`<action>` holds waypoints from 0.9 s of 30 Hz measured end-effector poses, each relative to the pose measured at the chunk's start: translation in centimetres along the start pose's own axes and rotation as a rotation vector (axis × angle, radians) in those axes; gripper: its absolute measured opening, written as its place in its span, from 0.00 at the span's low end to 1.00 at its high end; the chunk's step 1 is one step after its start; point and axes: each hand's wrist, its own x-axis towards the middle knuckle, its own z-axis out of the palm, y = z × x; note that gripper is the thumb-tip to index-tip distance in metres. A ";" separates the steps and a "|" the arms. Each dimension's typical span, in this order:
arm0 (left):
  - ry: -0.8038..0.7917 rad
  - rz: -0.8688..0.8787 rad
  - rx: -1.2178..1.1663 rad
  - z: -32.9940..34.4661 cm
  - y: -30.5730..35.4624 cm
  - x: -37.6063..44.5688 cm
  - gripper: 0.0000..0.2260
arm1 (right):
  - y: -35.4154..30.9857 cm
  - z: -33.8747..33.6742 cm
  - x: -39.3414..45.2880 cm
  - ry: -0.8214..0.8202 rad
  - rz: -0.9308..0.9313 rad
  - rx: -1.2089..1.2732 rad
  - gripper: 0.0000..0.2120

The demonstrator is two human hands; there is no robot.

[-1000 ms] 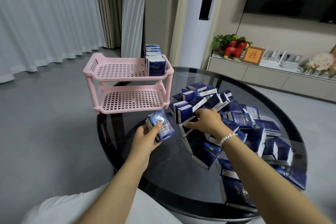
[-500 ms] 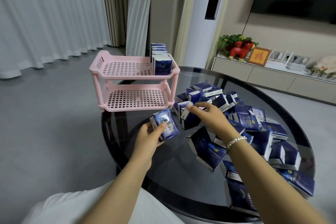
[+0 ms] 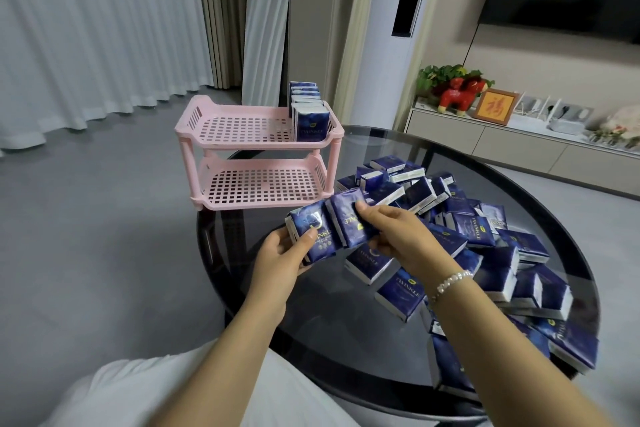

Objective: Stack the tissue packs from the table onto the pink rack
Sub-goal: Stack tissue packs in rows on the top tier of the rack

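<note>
Both hands [image 3: 332, 246] pinch packs [image 3: 329, 229] edge to edge; loosely pressed, one could slip before reaching the rack [image 3: 256, 156].

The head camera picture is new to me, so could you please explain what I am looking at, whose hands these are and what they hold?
No machine here: a person wears one wide-angle camera on the head, looking forward and down at their own bare hands. The left hand grips a dark blue wrapped tissue pack; the right hand, with a bead bracelet at the wrist, pinches a second blue pack pressed beside the first. On the round dark glass table lies a loose pile of blue tissue packs. At the table's far left edge stands a pink plastic two-tier rack; a row of upright packs fills the right end of its upper tier, and the lower tier shows none.
</note>
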 end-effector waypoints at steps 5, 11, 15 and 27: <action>-0.006 0.007 0.041 -0.5 0.4 0.1 0.08 | -0.3 -1.1 -0.2 -0.027 -0.133 -0.028 0.08; -0.067 -0.038 0.043 -0.7 0.7 -0.2 0.09 | -1.3 -1.9 -0.2 -0.102 -0.349 -0.346 0.07; -0.068 -0.032 0.106 -0.9 0.8 -0.3 0.10 | -2.1 -1.2 -0.1 -0.131 -0.367 -0.299 0.14; -0.283 -0.143 0.098 -0.6 1.1 -0.5 0.26 | -2.1 1.8 0.1 -0.105 -0.546 -0.487 0.20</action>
